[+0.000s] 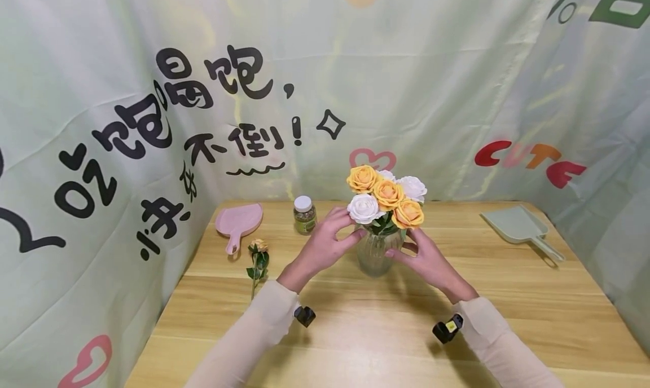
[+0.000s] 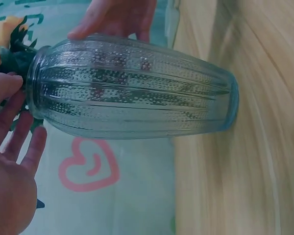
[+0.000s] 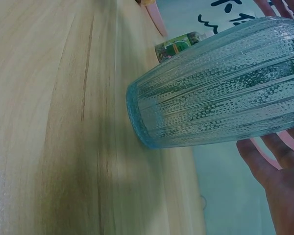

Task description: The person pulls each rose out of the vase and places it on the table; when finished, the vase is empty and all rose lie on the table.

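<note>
A ribbed clear glass vase stands upright on the table, holding yellow-orange roses and white roses. My left hand is at the vase's mouth, fingers loosely extended against the stems and leaves just beneath the blooms. In the left wrist view, those fingers lie close beside the glass rim. Against the vase's right side is my right hand, thumb towards the front and fingers reaching behind the glass. Its fingers look fairly straight in the right wrist view.
A single yellow rose lies on the wooden table left of my left forearm. Behind it are a pink dustpan and a white-lidded jar. A pale green dustpan lies at the back right. Printed fabric hangs behind.
</note>
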Available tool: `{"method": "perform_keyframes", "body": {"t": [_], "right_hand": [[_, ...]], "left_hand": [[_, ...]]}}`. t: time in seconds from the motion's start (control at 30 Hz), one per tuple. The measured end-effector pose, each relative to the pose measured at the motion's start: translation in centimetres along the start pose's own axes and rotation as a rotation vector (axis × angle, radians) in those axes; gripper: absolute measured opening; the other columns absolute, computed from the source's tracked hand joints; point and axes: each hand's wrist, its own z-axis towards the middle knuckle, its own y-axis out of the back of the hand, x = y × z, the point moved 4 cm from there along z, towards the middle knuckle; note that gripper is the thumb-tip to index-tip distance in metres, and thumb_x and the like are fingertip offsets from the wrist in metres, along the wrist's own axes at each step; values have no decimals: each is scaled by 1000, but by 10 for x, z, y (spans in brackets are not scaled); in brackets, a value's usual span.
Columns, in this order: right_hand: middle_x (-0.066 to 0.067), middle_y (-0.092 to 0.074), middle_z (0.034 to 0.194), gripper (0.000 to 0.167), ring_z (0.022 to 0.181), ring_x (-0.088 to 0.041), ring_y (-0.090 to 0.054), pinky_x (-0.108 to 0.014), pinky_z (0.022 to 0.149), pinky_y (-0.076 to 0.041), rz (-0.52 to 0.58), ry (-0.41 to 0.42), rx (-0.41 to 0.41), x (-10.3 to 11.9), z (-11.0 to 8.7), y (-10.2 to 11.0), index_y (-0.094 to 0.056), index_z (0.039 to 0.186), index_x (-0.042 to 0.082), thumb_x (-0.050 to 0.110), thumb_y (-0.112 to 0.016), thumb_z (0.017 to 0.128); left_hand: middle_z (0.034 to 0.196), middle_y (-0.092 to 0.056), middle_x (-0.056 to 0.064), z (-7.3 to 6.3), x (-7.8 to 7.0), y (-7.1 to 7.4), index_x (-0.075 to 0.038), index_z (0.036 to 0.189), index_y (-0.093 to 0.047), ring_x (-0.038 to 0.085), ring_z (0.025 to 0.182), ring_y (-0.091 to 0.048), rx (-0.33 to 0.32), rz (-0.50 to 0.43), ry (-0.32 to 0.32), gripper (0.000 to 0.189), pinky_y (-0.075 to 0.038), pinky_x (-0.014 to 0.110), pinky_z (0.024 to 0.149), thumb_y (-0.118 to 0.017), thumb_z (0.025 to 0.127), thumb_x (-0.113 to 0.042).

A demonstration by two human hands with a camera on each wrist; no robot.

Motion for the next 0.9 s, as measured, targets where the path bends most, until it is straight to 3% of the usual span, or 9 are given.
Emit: {"method": "perform_keyframes", "body": {"t": [0.13, 0.27, 0.4, 0.5, 0.6, 0.7, 0.8, 0.9], "right_hand": [[-15, -32, 178, 90, 160, -43, -36, -65, 122, -44, -6, 2, -1, 0, 0, 0, -26, 174, 17, 14, -79, 102], [-15, -32, 177, 91, 159, -44, -36, -65, 122, -45, -8, 8, -4, 0, 1, 0, -26, 174, 17, 14, -80, 101], [-15, -33, 177, 92, 158, -43, -38, -31, 120, -51, 5, 10, -5, 0, 0, 0, -27, 174, 17, 13, -81, 100], [-15, -34, 176, 92, 157, -42, -39, -8, 110, -44, 8, 4, -6, 0, 1, -1, -27, 174, 17, 13, -82, 100], [-15, -34, 176, 93, 157, -42, -39, -7, 109, -44, 7, -6, -9, -1, 1, -1, -27, 174, 17, 14, -82, 100], [-15, -34, 177, 93, 158, -43, -38, -7, 110, -43, 7, -5, -10, -1, 0, -1, -26, 174, 18, 14, -82, 100], [-14, -33, 177, 93, 158, -43, -38, -9, 111, -44, 10, -8, -7, -2, -1, -1, -26, 174, 19, 15, -82, 100], [-14, -33, 177, 93, 158, -42, -38, -19, 116, -48, 4, -11, -7, -2, -1, -1, -26, 174, 21, 16, -82, 100]], "left_hand": [[142, -73, 14, 0, -2, 0, -3, 124, -80, 32, 134, -63, -43, 2, -17, 24, -54, 48, 119, -77, 100, -9], [132, -77, 15, 5, -8, 6, -1, 117, -79, 33, 127, -68, -154, -44, -57, 18, -55, 45, 119, -77, 99, -4], [121, -75, 21, 13, -17, 18, 4, 113, -76, 36, 116, -73, -291, -164, -92, 15, -61, 42, 110, -76, 98, 3], [123, -68, 27, 18, -25, 27, 9, 115, -71, 40, 115, -71, -368, -266, -116, 19, -65, 41, 104, -75, 97, 8], [124, -65, 29, 22, -31, 32, 11, 119, -66, 43, 117, -69, -412, -317, -111, 22, -66, 40, 102, -73, 97, 10], [125, -64, 28, 23, -32, 33, 9, 122, -63, 41, 117, -72, -453, -335, -62, 24, -69, 36, 94, -72, 99, 8], [125, -65, 29, 25, -33, 34, 9, 124, -62, 30, 110, -77, -504, -369, -29, 25, -70, 36, 87, -71, 100, 7], [126, -64, 29, 28, -35, 42, 12, 126, -58, 17, 103, -77, -548, -430, -29, 28, -71, 41, 86, -69, 100, 9]]}}
